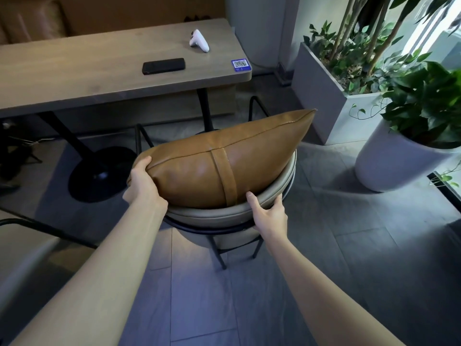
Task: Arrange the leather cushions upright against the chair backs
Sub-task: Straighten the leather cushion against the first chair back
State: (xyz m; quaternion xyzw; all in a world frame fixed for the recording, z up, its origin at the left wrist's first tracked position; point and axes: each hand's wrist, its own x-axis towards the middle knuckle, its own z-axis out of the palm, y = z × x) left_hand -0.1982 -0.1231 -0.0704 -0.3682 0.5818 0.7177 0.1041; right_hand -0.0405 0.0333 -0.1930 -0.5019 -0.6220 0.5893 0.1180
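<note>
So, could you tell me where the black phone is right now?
In the head view, the black phone lies flat on the wooden table, upper centre, between the white controller and the blue QR sticker.

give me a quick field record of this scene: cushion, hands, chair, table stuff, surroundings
cushion: brown leather cushion, standing on edge, tilted, above the chair back
left hand: left hand grips the cushion's left end
right hand: right hand rests on the chair back rim, thumb against the cushion's lower edge
chair: beige padded chair with curved back, black metal legs
table: wooden table holding a black phone, a white controller and a blue code sticker
surroundings: potted plants at right, grey tiled floor
</note>
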